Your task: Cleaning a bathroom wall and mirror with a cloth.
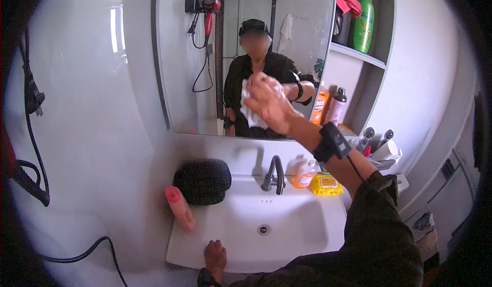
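In the head view, my right hand [271, 104] is raised in front of the wall mirror [180, 110] with a white cloth or wipe [254, 120] under its palm, apparently against the glass. A dark strap circles that wrist. Part of the cloth is hidden behind the fingers. My left hand [215, 254] rests at the front left edge of the white washbasin [284, 225], its fingers close together on the rim. Whether they grip the rim is unclear. The mirror reflects a person in dark clothes with the arm raised.
A black faucet [273, 177] stands behind the bowl. Left of it are a black fabric case [202, 181] and a pink bottle [180, 208]. A soap bottle [305, 174] and yellow wipes pack [327, 185] sit right. Shelves [359, 56] hold several bottles.
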`<state>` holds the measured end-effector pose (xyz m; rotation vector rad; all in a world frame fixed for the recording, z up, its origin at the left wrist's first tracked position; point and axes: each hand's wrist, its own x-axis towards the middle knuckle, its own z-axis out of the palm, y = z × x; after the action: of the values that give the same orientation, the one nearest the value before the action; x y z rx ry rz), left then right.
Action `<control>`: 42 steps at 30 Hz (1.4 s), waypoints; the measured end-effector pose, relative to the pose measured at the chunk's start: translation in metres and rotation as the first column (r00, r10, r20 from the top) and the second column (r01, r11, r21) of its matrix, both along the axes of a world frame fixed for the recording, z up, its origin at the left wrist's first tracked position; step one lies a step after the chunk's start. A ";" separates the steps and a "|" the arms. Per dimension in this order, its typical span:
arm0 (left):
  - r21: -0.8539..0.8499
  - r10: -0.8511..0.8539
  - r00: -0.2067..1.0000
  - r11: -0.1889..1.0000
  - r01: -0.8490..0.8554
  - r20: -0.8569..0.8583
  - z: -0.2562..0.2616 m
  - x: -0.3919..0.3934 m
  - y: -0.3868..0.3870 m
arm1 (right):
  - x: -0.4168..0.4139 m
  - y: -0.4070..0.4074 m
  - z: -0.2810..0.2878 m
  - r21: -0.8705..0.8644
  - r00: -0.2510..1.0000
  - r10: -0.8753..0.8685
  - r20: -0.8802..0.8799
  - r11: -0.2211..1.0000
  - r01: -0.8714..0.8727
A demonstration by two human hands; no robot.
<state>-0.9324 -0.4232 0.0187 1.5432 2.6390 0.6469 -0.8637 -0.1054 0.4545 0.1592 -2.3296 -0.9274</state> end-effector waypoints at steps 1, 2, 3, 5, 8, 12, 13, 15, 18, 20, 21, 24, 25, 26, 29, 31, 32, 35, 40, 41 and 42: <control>0.000 -0.001 1.000 1.000 0.001 0.000 0.001 0.001 0.000 | 0.000 0.001 0.016 0.045 0.999 -0.013 -0.031 0.999 0.014; 0.005 0.000 1.000 1.000 0.000 -0.007 0.003 0.001 0.000 | -0.003 0.004 0.026 0.038 0.992 0.047 -0.113 0.998 -0.043; 0.010 0.010 1.000 1.000 -0.010 -0.013 0.004 0.001 -0.001 | -0.010 0.003 0.034 0.035 0.974 0.114 -0.195 0.993 -0.109; 0.005 0.013 1.000 1.000 -0.013 -0.006 0.003 -0.001 -0.003 | -0.016 -0.003 0.044 -0.004 0.947 0.085 -0.309 0.996 -0.090; 0.053 -0.014 1.000 0.998 0.015 -0.025 0.004 0.001 0.000 | -0.017 -0.001 0.045 -0.036 0.926 0.108 -0.362 0.991 -0.130; 0.087 -0.021 1.000 0.996 0.023 -0.022 0.003 -0.001 -0.007 | -0.029 -0.018 0.010 -0.022 0.991 0.019 -0.136 1.000 -0.022; 0.088 -0.021 1.000 0.996 0.022 -0.020 0.003 0.000 -0.006 | -0.029 -0.023 -0.001 0.023 0.995 -0.003 -0.102 1.000 0.005; 0.086 -0.024 1.000 0.996 0.026 -0.016 0.005 0.002 -0.003 | -0.026 -0.017 -0.025 0.007 0.999 -0.037 -0.025 0.999 0.037; 0.075 -0.027 0.999 0.997 0.029 -0.018 0.005 0.001 -0.004 | -0.031 -0.017 -0.039 0.008 0.999 -0.008 0.052 1.000 0.008; 0.060 -0.015 1.000 0.998 0.017 -0.026 0.002 0.002 -0.004 | -0.033 -0.020 -0.035 -0.020 0.997 0.038 0.068 0.999 -0.037; 0.046 -0.006 0.999 0.999 0.008 -0.037 0.001 0.002 -0.005 | -0.034 -0.022 -0.028 -0.020 0.997 0.041 0.070 0.999 -0.039; 0.068 -0.007 0.999 0.998 0.010 -0.048 0.007 0.003 -0.007 | -0.040 -0.025 0.014 -0.018 0.991 0.078 -0.107 0.997 -0.081; 0.071 -0.013 0.999 0.997 0.016 -0.049 0.006 0.003 -0.005 | -0.039 -0.022 0.031 -0.057 0.983 0.096 -0.156 0.993 -0.106; 0.072 -0.014 0.999 0.997 0.017 -0.049 0.004 0.002 -0.003 | -0.043 -0.015 0.039 -0.046 0.959 0.119 -0.256 0.990 -0.135; 0.085 0.004 0.999 0.996 0.000 -0.050 0.004 0.003 -0.004 | -0.053 -0.014 0.053 -0.077 0.918 0.097 -0.385 0.988 -0.137; 0.110 0.006 0.998 0.994 0.000 -0.055 0.007 0.003 -0.003 | -0.052 -0.019 0.045 -0.071 0.924 0.104 -0.368 0.988 -0.140; 0.101 -0.006 0.999 0.995 0.010 -0.045 0.008 0.002 -0.003 | -0.054 -0.021 0.037 -0.068 0.928 0.114 -0.353 0.987 -0.148; 0.073 -0.018 1.000 0.997 0.019 -0.016 0.005 0.000 -0.002 | -0.060 -0.034 0.001 0.101 0.988 0.026 -0.150 0.995 -0.011; 0.120 -0.029 1.000 0.992 0.027 0.009 0.005 0.000 -0.003 | -0.066 -0.030 -0.044 -0.010 0.995 0.094 0.025 0.996 -0.093; 0.111 -0.033 0.999 0.993 0.032 0.014 0.007 0.000 -0.003 | -0.067 -0.029 -0.046 -0.005 0.994 0.105 0.028 0.994 -0.105; 0.100 -0.036 0.999 0.994 0.034 0.019 0.008 -0.001 -0.004 | -0.068 -0.033 -0.043 0.002 0.998 0.061 0.030 0.998 -0.062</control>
<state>-0.9329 -0.4274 0.0267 1.5944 2.5955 0.7995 -0.9316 -0.1385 0.4119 0.2461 -2.3370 -0.9039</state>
